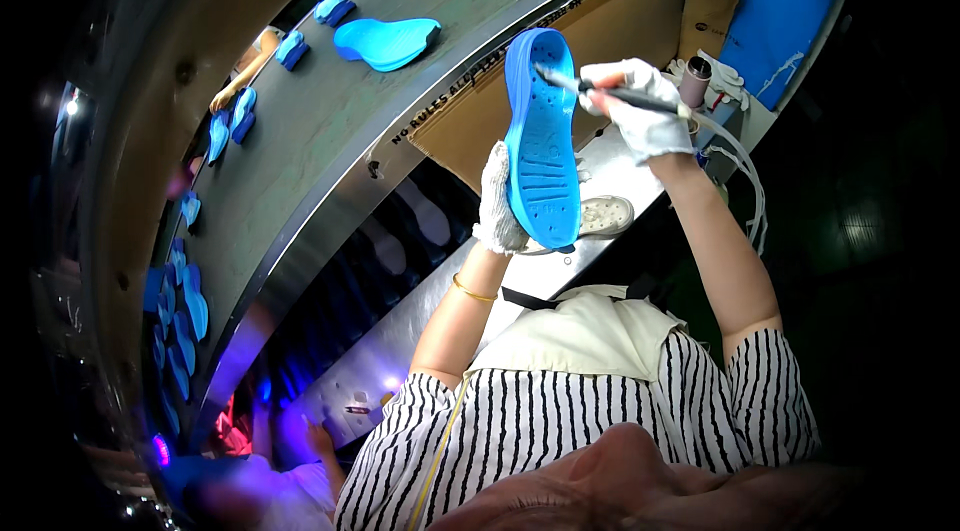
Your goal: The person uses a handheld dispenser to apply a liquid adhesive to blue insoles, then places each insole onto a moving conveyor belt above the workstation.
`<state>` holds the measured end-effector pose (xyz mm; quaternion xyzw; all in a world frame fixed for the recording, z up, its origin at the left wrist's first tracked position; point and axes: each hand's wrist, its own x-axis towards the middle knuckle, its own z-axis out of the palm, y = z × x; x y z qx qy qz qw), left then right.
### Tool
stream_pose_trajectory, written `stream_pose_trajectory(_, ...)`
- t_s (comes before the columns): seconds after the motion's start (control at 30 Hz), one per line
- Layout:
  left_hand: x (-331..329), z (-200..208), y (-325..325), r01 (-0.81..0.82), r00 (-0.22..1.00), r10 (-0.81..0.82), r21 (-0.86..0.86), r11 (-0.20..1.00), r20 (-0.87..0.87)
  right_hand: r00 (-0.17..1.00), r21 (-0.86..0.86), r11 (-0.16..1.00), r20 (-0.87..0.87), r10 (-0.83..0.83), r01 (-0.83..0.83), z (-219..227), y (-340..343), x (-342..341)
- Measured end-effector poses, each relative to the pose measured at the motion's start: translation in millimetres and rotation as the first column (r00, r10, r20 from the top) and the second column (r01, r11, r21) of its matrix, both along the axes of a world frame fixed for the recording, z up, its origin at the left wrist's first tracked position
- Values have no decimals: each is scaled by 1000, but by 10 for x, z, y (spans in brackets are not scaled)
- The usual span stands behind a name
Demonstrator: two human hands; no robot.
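Note:
A blue shoe sole (546, 139) stands tilted in front of me, its hollow, ribbed inner side facing up. My left hand (498, 209), in a white knit glove, grips its left edge near the lower end. In my gloved right hand (648, 116) is a slim dark brush-like tool (640, 99) with a pale hose (745, 159) trailing from its back end. The tool's blurred tip reaches into the upper part of the sole. Partly behind the sole, a beige perforated sole-shaped piece (606, 216) lies on the metal worktop (560, 269).
A curved conveyor belt (290, 116) carries several blue soles, one nearby sole (386, 41) among them. Cardboard (460, 136) lines its near side. A dark bottle (696, 81) and white gloves (728, 81) lie at right. Another person's arm (245, 73) reaches the belt; someone else (275, 491) is lower left.

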<state>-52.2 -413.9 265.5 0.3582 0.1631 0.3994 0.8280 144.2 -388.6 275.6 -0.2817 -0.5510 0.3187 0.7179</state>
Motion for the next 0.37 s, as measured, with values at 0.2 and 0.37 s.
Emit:
stream_pose_trajectory(0.2, 29, 349, 295, -84, 996, 82, 82, 993, 18, 977, 219, 971, 208, 45, -92, 5, -205, -143)
stream_pose_trajectory(0.37, -140, 1001, 1302, -301, 920, 383, 474, 827, -83, 998, 163, 985, 41, 57, -63, 200, -483, -29)
